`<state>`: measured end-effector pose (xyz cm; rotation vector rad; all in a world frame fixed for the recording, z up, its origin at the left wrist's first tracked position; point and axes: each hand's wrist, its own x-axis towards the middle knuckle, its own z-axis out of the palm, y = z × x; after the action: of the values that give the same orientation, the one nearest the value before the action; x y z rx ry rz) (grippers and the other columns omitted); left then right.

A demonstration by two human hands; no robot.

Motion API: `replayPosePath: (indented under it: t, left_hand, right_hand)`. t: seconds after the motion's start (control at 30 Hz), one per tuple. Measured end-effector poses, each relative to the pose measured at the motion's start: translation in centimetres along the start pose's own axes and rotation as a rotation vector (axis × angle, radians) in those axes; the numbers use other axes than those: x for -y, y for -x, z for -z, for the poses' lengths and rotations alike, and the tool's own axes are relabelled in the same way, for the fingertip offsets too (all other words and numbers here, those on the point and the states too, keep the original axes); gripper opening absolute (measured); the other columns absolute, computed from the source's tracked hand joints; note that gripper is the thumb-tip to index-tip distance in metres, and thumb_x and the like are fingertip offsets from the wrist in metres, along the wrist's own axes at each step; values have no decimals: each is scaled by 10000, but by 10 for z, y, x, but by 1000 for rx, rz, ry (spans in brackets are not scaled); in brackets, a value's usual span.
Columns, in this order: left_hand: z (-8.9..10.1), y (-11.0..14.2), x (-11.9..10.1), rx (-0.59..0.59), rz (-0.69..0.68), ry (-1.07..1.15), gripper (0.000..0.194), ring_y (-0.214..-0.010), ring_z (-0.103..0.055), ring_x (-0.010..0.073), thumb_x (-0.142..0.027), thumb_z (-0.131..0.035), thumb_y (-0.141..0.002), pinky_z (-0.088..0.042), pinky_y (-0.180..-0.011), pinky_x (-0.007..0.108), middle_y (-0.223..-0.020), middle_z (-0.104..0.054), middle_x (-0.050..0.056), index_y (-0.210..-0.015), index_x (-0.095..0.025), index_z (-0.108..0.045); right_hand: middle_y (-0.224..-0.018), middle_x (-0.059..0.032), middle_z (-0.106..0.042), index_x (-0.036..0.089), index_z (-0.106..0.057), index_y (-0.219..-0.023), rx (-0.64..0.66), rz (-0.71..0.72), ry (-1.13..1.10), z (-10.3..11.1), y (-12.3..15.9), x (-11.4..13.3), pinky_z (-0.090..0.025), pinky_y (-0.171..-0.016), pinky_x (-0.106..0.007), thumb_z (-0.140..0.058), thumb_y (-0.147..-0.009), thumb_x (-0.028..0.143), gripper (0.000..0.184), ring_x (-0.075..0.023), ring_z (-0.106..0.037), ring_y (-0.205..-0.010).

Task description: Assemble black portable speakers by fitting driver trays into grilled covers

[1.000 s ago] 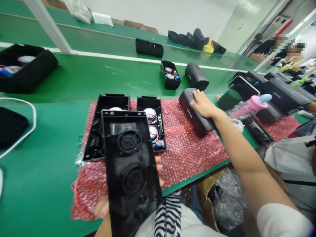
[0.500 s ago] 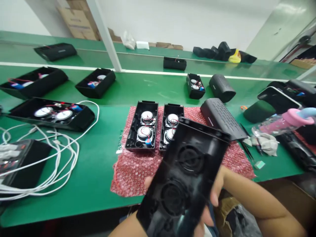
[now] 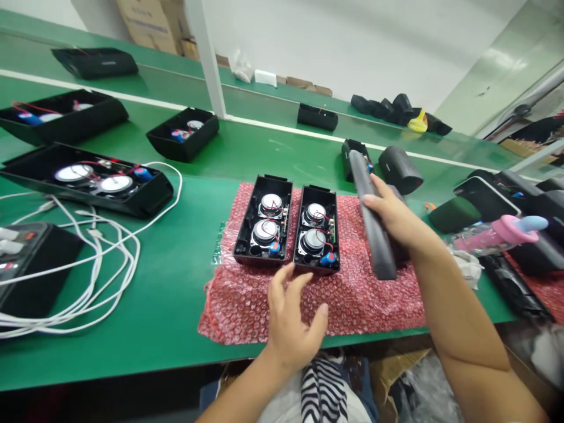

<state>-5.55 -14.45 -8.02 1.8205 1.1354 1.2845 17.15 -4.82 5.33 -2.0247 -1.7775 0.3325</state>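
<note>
My right hand [image 3: 390, 214] grips a dark speaker housing shell [image 3: 372, 223], held edge-on over the right part of the red bubble wrap [image 3: 247, 305]. My left hand [image 3: 294, 320] has its fingers spread, the tips near the front end of the right one of two opened speakers. Those two, a left opened speaker [image 3: 255, 205] and a right opened speaker [image 3: 304, 205], lie side by side on the bubble wrap. Each shows two round drivers, red wires and a blue cylindrical part. Behind the held shell, another dark housing is mostly hidden.
White cables [image 3: 101, 282] lie coiled at the left, near a larger opened speaker [image 3: 35, 170]. More opened speakers stand along the back. A pink-lidded bottle [image 3: 502, 235], crumpled tissue [image 3: 469, 267] and a green speaker-like object [image 3: 453, 212] are at the right. An upright post [image 3: 209, 64] rises behind.
The shell has moved from in front of me to the right, turning from its inner face to edge-on. My left hand has let go of it and is over the bubble wrap.
</note>
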Motion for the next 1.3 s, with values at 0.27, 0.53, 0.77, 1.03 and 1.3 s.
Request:
replayPosePath:
  t: [0.27, 0.53, 0.77, 1.03, 1.3]
  left_hand:
    - [-11, 7, 17, 106, 93, -80, 597, -1385, -294, 334, -218, -547, -825, -337, -1085, 578, -1487, -255, 225, -1356, -160, -282]
    - [-5, 10, 15, 177, 34, -69, 692, -1415, -212, 368, -177, -533, -830, -317, -1088, 597, -1527, -137, 219, -1442, -218, -215]
    - [-6, 11, 16, 246, -20, -121, 749, -1411, -132, 444, -169, -563, -814, -305, -1075, 621, -1551, 121, 147, -1470, -316, -232]
    - [-7, 8, 14, 263, 2, -165, 801, -1384, -185, 461, -183, -576, -806, -333, -1059, 612, -1542, 126, 151, -1491, -331, -186]
    - [-7, 7, 14, 274, -5, -225, 806, -1365, -210, 476, -192, -576, -810, -345, -1037, 628, -1530, 132, 163, -1494, -325, -170]
  right_hand:
    - [-1355, -201, -534, 209, -185, -1532, 164, -156, 345, -45, -22, 61, -452, -945, -525, -404, -808, 725, 915, -408, -561, -1168]
    - [-1273, -230, -586, 171, -235, -1518, 161, -221, 532, -75, -33, 82, -470, -900, -489, -410, -823, 688, 884, -393, -599, -1114]
    - [-1271, -212, -592, 188, -245, -1515, 138, -261, 587, -85, -31, 85, -476, -896, -491, -390, -838, 680, 849, -377, -605, -1105]
    - [-1248, -196, -608, 202, -252, -1514, 128, -259, 607, -85, -26, 83, -486, -875, -486, -379, -840, 688, 840, -364, -622, -1071]
    - [-1237, -197, -616, 186, -270, -1510, 105, -245, 585, -87, -29, 85, -471, -902, -499, -386, -832, 685, 850, -366, -615, -1077]
